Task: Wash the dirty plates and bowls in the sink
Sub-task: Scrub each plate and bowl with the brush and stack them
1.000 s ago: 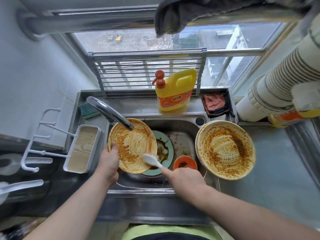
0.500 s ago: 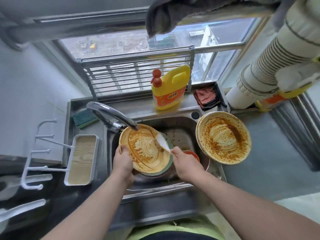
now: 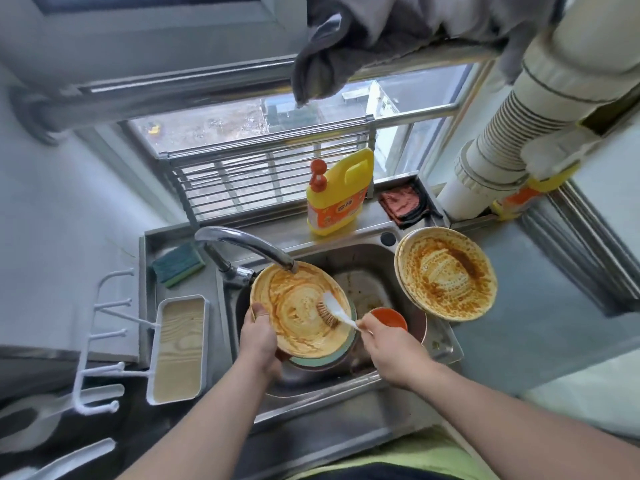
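Note:
My left hand (image 3: 259, 336) grips the left rim of a yellow plate (image 3: 294, 306) smeared with orange-brown sauce, held tilted over the steel sink (image 3: 374, 382) under the faucet (image 3: 242, 242). My right hand (image 3: 389, 348) holds a white dish brush (image 3: 334, 308) whose bristles press on the plate's right side. Beneath the plate lies a green plate (image 3: 325, 360), only its edge showing. A small orange bowl (image 3: 388, 317) sits in the sink behind my right hand. More dirty yellow plates (image 3: 446, 271) are stacked on the sink's right edge.
A yellow detergent bottle (image 3: 337, 192) stands on the ledge behind the sink, a red cloth (image 3: 401, 202) to its right. A green sponge (image 3: 178, 263) and a white tray (image 3: 178, 348) lie to the left. A metal rack (image 3: 263, 174) leans against the window. White pipe (image 3: 502, 133) at right.
The brush went from the plate's lower edge up onto its face and now scrubs the right side. The sauce on the plate is smeared into swirls. My left hand keeps its grip.

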A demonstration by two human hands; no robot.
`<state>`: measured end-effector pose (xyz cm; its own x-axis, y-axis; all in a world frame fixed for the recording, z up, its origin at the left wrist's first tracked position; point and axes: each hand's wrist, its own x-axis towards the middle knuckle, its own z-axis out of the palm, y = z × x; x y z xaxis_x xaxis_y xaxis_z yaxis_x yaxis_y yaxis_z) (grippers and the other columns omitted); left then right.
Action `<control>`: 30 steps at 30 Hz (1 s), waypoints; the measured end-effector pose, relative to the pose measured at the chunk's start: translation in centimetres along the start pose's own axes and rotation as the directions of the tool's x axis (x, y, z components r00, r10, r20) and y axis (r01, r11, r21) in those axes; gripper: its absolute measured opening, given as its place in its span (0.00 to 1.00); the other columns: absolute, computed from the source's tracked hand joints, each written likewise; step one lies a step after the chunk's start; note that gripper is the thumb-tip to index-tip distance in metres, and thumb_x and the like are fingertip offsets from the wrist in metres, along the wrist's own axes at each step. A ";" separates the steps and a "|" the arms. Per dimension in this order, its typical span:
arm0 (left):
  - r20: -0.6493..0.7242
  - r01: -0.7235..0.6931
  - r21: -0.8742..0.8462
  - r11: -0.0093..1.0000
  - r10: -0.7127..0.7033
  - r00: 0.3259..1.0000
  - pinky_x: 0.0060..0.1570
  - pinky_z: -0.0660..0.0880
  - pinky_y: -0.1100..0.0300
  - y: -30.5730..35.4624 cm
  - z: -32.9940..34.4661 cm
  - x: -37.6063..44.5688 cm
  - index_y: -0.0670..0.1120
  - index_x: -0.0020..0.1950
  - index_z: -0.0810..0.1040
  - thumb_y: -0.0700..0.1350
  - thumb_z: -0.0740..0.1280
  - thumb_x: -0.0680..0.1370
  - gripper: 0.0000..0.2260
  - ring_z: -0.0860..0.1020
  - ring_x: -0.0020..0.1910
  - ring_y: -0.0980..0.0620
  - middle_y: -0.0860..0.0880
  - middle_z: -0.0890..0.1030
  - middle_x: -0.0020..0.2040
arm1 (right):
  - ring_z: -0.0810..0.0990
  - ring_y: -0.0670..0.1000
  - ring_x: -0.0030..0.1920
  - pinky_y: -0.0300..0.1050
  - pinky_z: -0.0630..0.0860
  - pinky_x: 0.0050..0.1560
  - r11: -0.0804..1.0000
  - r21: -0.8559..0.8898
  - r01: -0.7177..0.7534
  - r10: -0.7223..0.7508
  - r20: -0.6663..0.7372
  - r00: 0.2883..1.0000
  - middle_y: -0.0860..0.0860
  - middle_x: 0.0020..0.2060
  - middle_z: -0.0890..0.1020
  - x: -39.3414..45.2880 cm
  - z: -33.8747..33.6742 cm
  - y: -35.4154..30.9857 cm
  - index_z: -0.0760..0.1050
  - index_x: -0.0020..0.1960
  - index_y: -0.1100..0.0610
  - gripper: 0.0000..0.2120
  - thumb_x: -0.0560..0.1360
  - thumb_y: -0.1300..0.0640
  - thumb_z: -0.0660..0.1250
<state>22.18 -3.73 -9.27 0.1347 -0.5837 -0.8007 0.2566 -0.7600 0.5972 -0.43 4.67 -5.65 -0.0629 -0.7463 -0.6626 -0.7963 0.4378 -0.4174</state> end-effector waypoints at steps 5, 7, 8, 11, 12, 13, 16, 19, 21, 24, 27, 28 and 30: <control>0.032 0.005 -0.003 1.000 -0.005 0.999 0.58 0.79 0.34 -0.3 1.1 -0.6 0.57 0.70 0.71 0.63 0.51 0.86 0.18 0.82 0.60 0.39 0.45 0.82 0.63 | 0.82 0.62 0.53 0.57 0.77 0.52 0.985 -0.017 0.174 -0.173 0.042 0.984 0.56 0.52 0.83 0.4 -0.8 -4.6 0.66 0.66 0.43 0.11 0.87 0.43 0.52; 0.054 0.013 0.017 1.000 -0.014 0.998 0.58 0.80 0.32 -0.5 1.2 -0.9 0.57 0.69 0.72 0.63 0.51 0.86 0.18 0.82 0.60 0.39 0.45 0.82 0.62 | 0.81 0.63 0.54 0.57 0.76 0.51 0.994 -0.060 0.092 -0.093 -0.013 0.996 0.57 0.55 0.83 2.5 -2.6 -4.8 0.66 0.63 0.48 0.12 0.87 0.42 0.52; 0.059 0.017 0.015 1.000 -0.018 0.998 0.58 0.80 0.32 -0.5 1.2 -1.0 0.57 0.69 0.72 0.63 0.52 0.86 0.18 0.83 0.60 0.39 0.45 0.83 0.62 | 0.81 0.63 0.52 0.57 0.76 0.50 0.997 -0.073 0.039 -0.042 -0.041 0.998 0.57 0.54 0.82 3.3 -3.6 -4.3 0.67 0.60 0.49 0.14 0.86 0.40 0.52; 0.074 -0.004 -0.005 1.000 0.005 0.997 0.56 0.82 0.36 -0.2 1.5 -0.8 0.56 0.68 0.73 0.64 0.53 0.85 0.19 0.84 0.58 0.40 0.45 0.84 0.62 | 0.79 0.57 0.45 0.55 0.78 0.46 0.991 -0.126 -0.035 0.018 -0.134 0.991 0.53 0.46 0.79 4.6 -7.0 -1.8 0.69 0.49 0.49 0.18 0.84 0.35 0.57; 0.087 -0.012 -0.017 1.000 0.013 0.996 0.52 0.83 0.38 -0.2 1.9 -0.6 0.57 0.68 0.73 0.64 0.53 0.85 0.19 0.85 0.57 0.41 0.46 0.85 0.61 | 0.78 0.55 0.44 0.54 0.77 0.43 0.990 -0.136 -0.027 0.003 -0.173 0.985 0.51 0.43 0.78 4.6 -7.9 -0.8 0.69 0.46 0.49 0.19 0.83 0.35 0.59; 0.097 -0.016 -0.025 1.000 0.019 0.995 0.49 0.84 0.41 -0.1 2.5 -0.5 0.57 0.67 0.74 0.64 0.53 0.85 0.19 0.86 0.56 0.42 0.47 0.85 0.61 | 0.78 0.54 0.43 0.53 0.76 0.41 0.992 -0.127 -0.004 -0.024 -0.214 0.977 0.51 0.42 0.78 4.5 -8.9 0.0 0.69 0.46 0.49 0.18 0.83 0.36 0.61; 0.146 -0.025 0.025 0.999 0.021 0.989 0.48 0.84 0.41 0.0 5.8 -1.1 0.57 0.65 0.75 0.65 0.53 0.85 0.20 0.85 0.56 0.41 0.46 0.85 0.60 | 0.78 0.52 0.41 0.50 0.72 0.39 0.995 0.005 0.104 -0.097 -0.315 0.944 0.50 0.40 0.79 4.1 -10.8 2.9 0.72 0.48 0.50 0.11 0.83 0.44 0.66; 0.198 -0.050 0.133 0.990 0.023 0.980 0.52 0.84 0.42 -0.5 11.3 -2.2 0.54 0.61 0.78 0.65 0.54 0.85 0.20 0.86 0.52 0.45 0.46 0.86 0.56 | 0.77 0.50 0.40 0.46 0.67 0.35 0.992 0.104 0.074 -0.028 -0.391 0.920 0.49 0.40 0.79 3.8 -12.4 7.3 0.71 0.50 0.49 0.07 0.84 0.48 0.66; 0.235 -0.118 0.303 0.945 0.046 0.971 0.55 0.82 0.47 -1.0 15.4 -2.8 0.52 0.61 0.76 0.63 0.54 0.86 0.19 0.84 0.53 0.48 0.48 0.85 0.56 | 0.77 0.54 0.41 0.47 0.65 0.34 0.990 0.134 -0.033 0.085 -0.407 0.909 0.48 0.39 0.77 3.7 -13.6 10.8 0.70 0.50 0.49 0.08 0.84 0.47 0.66; 0.319 -0.297 0.633 0.715 0.109 0.941 0.61 0.78 0.43 -2.2 20.0 -2.9 0.50 0.63 0.69 0.58 0.58 0.86 0.13 0.80 0.55 0.46 0.46 0.80 0.59 | 0.78 0.63 0.48 0.52 0.67 0.42 0.971 0.145 -0.189 0.232 -0.404 0.885 0.53 0.43 0.80 3.8 -15.0 16.2 0.69 0.51 0.50 0.09 0.84 0.46 0.65; 0.407 -0.409 0.733 0.543 0.132 0.904 0.57 0.80 0.44 -2.6 22.3 -2.9 0.51 0.66 0.70 0.55 0.62 0.85 0.12 0.80 0.54 0.48 0.50 0.79 0.56 | 0.75 0.62 0.45 0.53 0.68 0.43 0.961 0.125 -0.247 0.277 -0.411 0.869 0.59 0.47 0.82 3.6 -15.9 19.8 0.69 0.52 0.52 0.10 0.84 0.46 0.64; 0.423 -0.428 0.736 0.524 0.138 0.896 0.56 0.81 0.45 -2.7 22.4 -2.8 0.52 0.67 0.70 0.55 0.63 0.85 0.13 0.80 0.53 0.49 0.50 0.79 0.57 | 0.74 0.62 0.45 0.54 0.68 0.43 0.961 0.096 -0.259 0.275 -0.406 0.871 0.60 0.47 0.82 3.5 -16.1 20.6 0.69 0.52 0.52 0.11 0.84 0.44 0.64; 0.447 -0.465 0.734 0.495 0.163 0.880 0.55 0.82 0.45 -2.9 22.0 -2.2 0.56 0.67 0.72 0.56 0.64 0.85 0.12 0.80 0.52 0.51 0.53 0.80 0.57 | 0.76 0.64 0.45 0.54 0.68 0.42 0.959 0.029 -0.281 0.269 -0.400 0.876 0.59 0.44 0.80 3.1 -16.3 21.1 0.67 0.50 0.50 0.15 0.84 0.38 0.59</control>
<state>0.13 -6.58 -8.20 -0.2673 -0.7652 -0.5856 -0.6381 -0.3148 0.7026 -27.22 3.39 -6.36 -0.5096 -0.7367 -0.4444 -0.7287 0.6442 -0.2323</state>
